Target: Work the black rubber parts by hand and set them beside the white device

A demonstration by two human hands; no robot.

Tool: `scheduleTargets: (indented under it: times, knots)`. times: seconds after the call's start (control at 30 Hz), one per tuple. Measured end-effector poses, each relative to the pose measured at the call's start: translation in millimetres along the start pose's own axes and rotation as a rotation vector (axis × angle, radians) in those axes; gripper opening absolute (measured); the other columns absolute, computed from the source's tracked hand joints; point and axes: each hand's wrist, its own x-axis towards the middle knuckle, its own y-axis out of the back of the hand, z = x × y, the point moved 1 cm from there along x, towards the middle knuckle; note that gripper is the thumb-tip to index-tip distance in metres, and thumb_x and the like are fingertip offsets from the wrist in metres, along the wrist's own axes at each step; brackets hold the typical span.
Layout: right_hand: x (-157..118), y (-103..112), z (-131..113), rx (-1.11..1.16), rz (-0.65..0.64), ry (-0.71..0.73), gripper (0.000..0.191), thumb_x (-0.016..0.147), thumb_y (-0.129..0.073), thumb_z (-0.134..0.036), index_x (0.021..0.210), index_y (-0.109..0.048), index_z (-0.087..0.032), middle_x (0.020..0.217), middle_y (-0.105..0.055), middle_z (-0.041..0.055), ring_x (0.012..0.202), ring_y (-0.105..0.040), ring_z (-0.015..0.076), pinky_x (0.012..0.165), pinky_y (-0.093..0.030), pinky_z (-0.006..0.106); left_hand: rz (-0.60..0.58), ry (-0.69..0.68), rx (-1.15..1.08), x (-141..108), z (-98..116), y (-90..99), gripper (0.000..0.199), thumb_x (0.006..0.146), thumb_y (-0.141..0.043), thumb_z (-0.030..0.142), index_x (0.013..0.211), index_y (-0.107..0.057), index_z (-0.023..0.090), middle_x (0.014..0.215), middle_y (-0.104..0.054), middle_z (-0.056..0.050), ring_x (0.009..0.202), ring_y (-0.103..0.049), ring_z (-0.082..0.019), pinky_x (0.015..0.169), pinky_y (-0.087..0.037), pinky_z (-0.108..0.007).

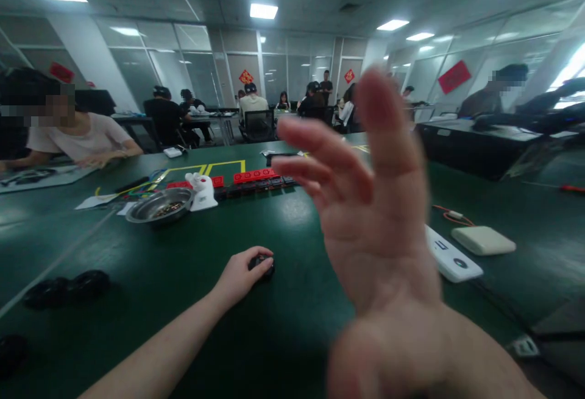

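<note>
My left hand point(242, 274) rests on the green table point(292, 234), its fingers wrapped round a small black object point(269, 267) whose details are mostly covered. My right hand point(379, 216) is raised close to the camera, blurred, with the fingers apart and nothing in it. Beyond my left hand stand a white figurine point(202, 193) and a metal bowl point(159, 206) with small brass-coloured pieces inside. Red blocks point(253, 175) and a row of dark pieces point(256, 188) lie behind them.
Black rounded objects point(89, 284) lie at the left. On the right are a white device point(452, 259) and a cream box point(484, 240) with an orange cord. A person point(86, 134) sits at the far left; others sit further back. Yellow tape point(223, 164) marks the table's far side.
</note>
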Motion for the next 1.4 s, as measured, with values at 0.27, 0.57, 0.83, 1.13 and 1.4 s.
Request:
scheduleTargets:
  times: [0.27,0.57,0.83,1.13,1.4]
  knots:
    - [-17,-21,152,-0.310,-0.054,-0.461,0.032,0.085,-0.036,-0.040,0.086,-0.053,-0.014,0.074,-0.053,0.0030,0.070,-0.049,0.0126,0.065,-0.038,0.025,0.286,-0.055,0.015,-5,2,3.5,0.034,0.075,-0.046,0.044,0.096,-0.055,0.018,0.080,-0.058,-0.002,0.075,-0.055,-0.017,0.068,-0.042,-0.027]
    - [-28,-35,174,-0.246,-0.269,-0.523,0.039,0.087,-0.032,-0.037,0.064,-0.053,-0.014,0.058,-0.051,-0.0013,0.056,-0.046,0.0085,0.054,-0.031,0.019,0.185,-0.124,-0.001,-8,5,0.6,0.041,0.071,-0.053,0.042,0.105,-0.049,0.021,0.085,-0.060,-0.001,0.081,-0.056,-0.016,0.073,-0.043,-0.027]
    - [-32,-44,170,-0.177,-0.199,-0.491,0.015,0.077,-0.052,-0.027,0.085,-0.054,-0.014,0.067,-0.053,-0.0011,0.060,-0.047,0.0086,0.055,-0.035,0.019,0.155,-0.028,-0.039,-5,3,1.8,0.037,0.076,-0.041,0.046,0.098,-0.053,0.019,0.084,-0.061,-0.003,0.076,-0.057,-0.018,0.066,-0.043,-0.027]
    - [-33,-37,169,-0.321,-0.111,-0.249,0.027,0.073,-0.058,-0.022,0.099,-0.051,-0.017,0.091,-0.054,0.0026,0.084,-0.048,0.0141,0.076,-0.038,0.027,0.054,-0.028,-0.149,3,-5,-0.1,0.042,0.080,-0.031,0.045,0.108,-0.045,0.018,0.101,-0.054,-0.006,0.094,-0.050,-0.019,0.082,-0.040,-0.032]
    - [-29,-31,176,-0.398,-0.186,-0.311,0.022,0.078,-0.050,-0.025,0.099,-0.053,-0.016,0.090,-0.056,0.0045,0.083,-0.049,0.0153,0.074,-0.039,0.028,-0.058,-0.168,0.287,2,3,-5.7,0.041,0.081,-0.035,0.043,0.111,-0.044,0.018,0.104,-0.050,-0.008,0.097,-0.043,-0.021,0.087,-0.034,-0.038]
